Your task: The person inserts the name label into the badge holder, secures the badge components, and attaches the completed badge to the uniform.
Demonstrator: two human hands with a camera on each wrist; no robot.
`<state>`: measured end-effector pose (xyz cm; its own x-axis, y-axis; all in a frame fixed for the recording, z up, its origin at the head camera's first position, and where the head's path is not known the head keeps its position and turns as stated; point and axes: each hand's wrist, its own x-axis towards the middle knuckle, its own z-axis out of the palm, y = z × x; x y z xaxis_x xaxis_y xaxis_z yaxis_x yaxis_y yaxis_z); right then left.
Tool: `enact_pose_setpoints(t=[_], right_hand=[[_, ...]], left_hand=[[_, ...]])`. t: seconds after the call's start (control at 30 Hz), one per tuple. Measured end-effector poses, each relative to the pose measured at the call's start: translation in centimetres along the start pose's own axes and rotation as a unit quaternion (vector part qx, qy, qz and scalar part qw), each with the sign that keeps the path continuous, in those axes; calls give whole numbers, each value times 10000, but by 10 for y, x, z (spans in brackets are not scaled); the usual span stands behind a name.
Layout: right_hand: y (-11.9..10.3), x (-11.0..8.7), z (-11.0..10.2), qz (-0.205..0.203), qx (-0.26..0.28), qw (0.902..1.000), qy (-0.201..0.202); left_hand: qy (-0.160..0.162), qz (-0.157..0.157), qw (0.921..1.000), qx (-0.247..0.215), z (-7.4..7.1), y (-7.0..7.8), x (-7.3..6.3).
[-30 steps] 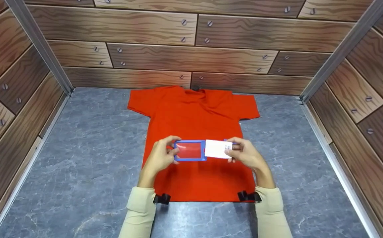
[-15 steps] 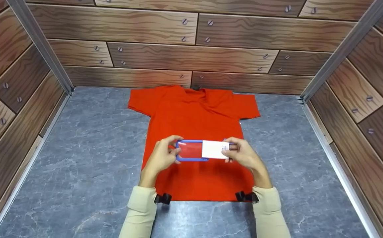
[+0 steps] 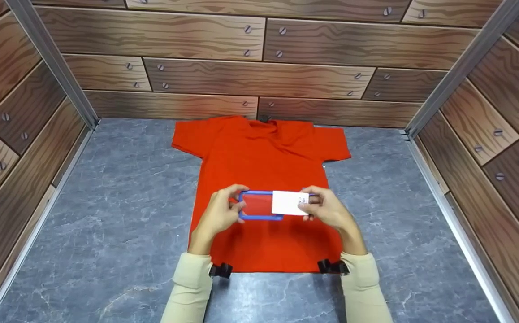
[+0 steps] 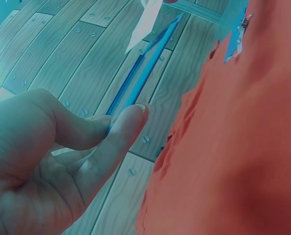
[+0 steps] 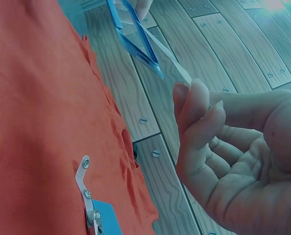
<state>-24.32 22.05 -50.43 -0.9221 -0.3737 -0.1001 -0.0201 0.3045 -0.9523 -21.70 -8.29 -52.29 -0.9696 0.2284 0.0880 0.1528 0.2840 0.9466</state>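
Observation:
My left hand (image 3: 221, 208) pinches the left end of a blue-framed clear badge holder (image 3: 261, 218), between thumb and fingers. To its right, my right hand (image 3: 329, 208) pinches a white card (image 3: 286, 202) with small dark print near its right end. The card's left end overlaps the holder's right end in the head view. From the left wrist view, the card (image 4: 144, 24) stands at an angle beside the holder (image 4: 150, 63), a narrow gap between them. A blue piece with a metal clip (image 5: 92, 213) shows against the red cloth; my right hand mostly hides it in the head view.
Beneath my hands a red T-shirt (image 3: 259, 166) lies spread on the grey marbled table (image 3: 125, 215), collar toward the back. Wood-patterned walls (image 3: 205, 76) with metal corner posts (image 3: 456, 67) enclose the back and sides.
The white card and right hand have moved left, so the card's end now overlaps the holder's right end. The holder has shifted slightly right. The shirt stays put.

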Motion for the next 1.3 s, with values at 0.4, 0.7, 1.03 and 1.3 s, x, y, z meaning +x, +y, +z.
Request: enact_pose_setpoints(t=[0.4,0.7,1.03,1.3], right_hand=[[0,0,4,46,17,10000,-65],[-1,1,8,18,15,10000,-76],[0,2,11,23,-90,9999,-65],[0,2,11,79,-120,9999,-1]], left_hand=[[-3,-36,9998,184,2,2,0],[17,-3,9998,182,3,2,0],[-17,-51,10000,58,4,3,0],[-31,-33,10000,-44,5,2,0]])
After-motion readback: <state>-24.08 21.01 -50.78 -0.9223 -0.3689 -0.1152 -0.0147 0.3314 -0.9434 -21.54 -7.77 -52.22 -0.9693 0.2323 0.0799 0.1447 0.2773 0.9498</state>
